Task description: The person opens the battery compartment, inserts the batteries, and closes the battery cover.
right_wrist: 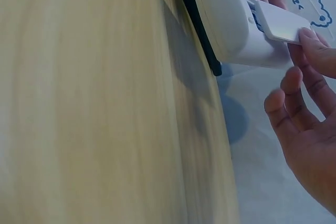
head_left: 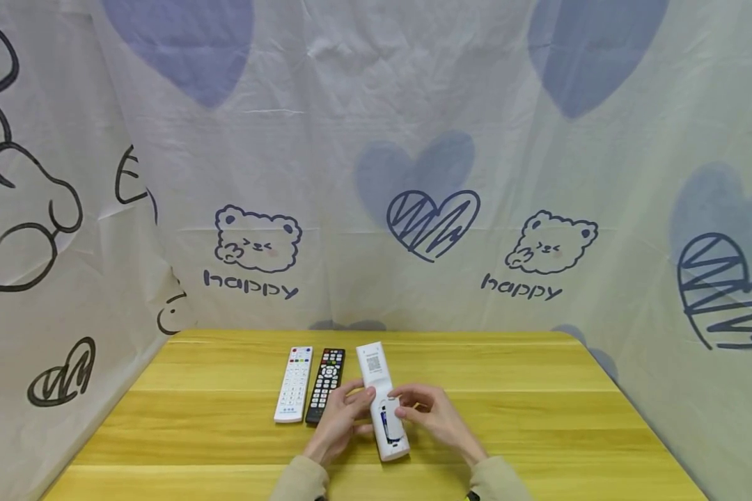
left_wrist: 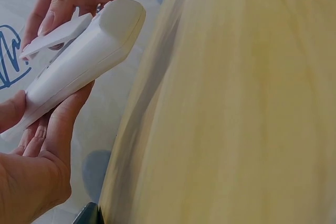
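Observation:
My left hand (head_left: 345, 415) grips a white remote control (head_left: 378, 381), its back turned up, with the thumb along one side. Between the thumb and fingers of my right hand (head_left: 437, 419) is a white battery cover (head_left: 394, 422), pinched and tilted over the battery compartment. A dark blue battery (head_left: 385, 426) shows beside the cover. In the left wrist view, one end of the cover (left_wrist: 59, 35) stands raised from the remote (left_wrist: 86, 59). The right wrist view has my right thumb pressing the outer face of the cover (right_wrist: 281, 23).
A second white remote control (head_left: 293, 386) lies buttons up on the wooden table (head_left: 213, 417). Close to its right is a black remote control (head_left: 329, 369), partly behind my left hand. Behind the table hangs a patterned cloth (head_left: 345, 278).

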{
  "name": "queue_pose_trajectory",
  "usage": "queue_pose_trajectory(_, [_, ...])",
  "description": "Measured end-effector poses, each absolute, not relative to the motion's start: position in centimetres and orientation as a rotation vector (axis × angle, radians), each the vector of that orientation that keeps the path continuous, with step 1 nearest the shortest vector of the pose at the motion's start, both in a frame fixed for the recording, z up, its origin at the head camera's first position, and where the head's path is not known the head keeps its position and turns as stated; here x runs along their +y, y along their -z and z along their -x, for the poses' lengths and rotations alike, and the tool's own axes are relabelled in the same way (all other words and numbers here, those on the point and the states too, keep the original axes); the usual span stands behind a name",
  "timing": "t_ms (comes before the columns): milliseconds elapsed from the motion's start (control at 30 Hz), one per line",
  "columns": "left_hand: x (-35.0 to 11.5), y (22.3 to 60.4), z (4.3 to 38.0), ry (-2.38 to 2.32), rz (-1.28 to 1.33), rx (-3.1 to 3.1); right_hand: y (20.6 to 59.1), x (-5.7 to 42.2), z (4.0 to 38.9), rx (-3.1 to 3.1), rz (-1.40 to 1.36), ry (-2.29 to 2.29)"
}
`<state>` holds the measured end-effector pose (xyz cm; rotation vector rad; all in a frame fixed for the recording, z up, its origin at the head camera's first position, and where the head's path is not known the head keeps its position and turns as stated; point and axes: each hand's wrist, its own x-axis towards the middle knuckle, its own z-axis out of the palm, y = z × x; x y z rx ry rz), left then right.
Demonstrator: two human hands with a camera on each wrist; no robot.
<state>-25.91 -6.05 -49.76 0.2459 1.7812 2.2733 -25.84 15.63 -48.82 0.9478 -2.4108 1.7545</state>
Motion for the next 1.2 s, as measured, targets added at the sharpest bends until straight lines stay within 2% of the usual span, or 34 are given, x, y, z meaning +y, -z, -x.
queue_pose_trajectory(700, [-5.94, 49.84, 25.76, -2.245, -0.267, 1.804, 49.32, 15.30, 25.62, -2.426, -1.031, -1.522])
queue_pose_trajectory(1200, [-6.11, 49.62, 25.75, -2.229, -0.331, 1.760, 48.97, 15.37, 25.75, -2.473, -0.857, -1.833])
